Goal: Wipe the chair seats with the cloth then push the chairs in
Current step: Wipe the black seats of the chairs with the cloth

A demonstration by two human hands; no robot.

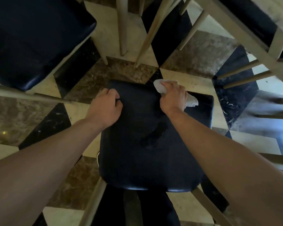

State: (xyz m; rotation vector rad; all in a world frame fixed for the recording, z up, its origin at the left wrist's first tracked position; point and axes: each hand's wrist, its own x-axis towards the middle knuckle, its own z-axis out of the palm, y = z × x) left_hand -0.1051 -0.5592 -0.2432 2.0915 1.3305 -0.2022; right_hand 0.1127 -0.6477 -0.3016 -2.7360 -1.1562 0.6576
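Observation:
A dark blue padded chair seat [147, 157] lies straight below me, with pale wooden legs at its near corners. My right hand [173, 98] presses a crumpled white cloth [160, 87] onto the seat's far right part; cloth shows on both sides of the fist. My left hand [106, 106] rests on the seat's far left corner with its fingers curled over the edge. A darker smear [153, 136] marks the middle of the seat.
A second dark blue chair seat [31, 39] stands at the upper left. Pale wooden table and chair legs [122, 30] rise ahead. Another wooden chair frame with spindles [252, 46] curves along the right. The floor has black, cream and brown tiles [121, 75].

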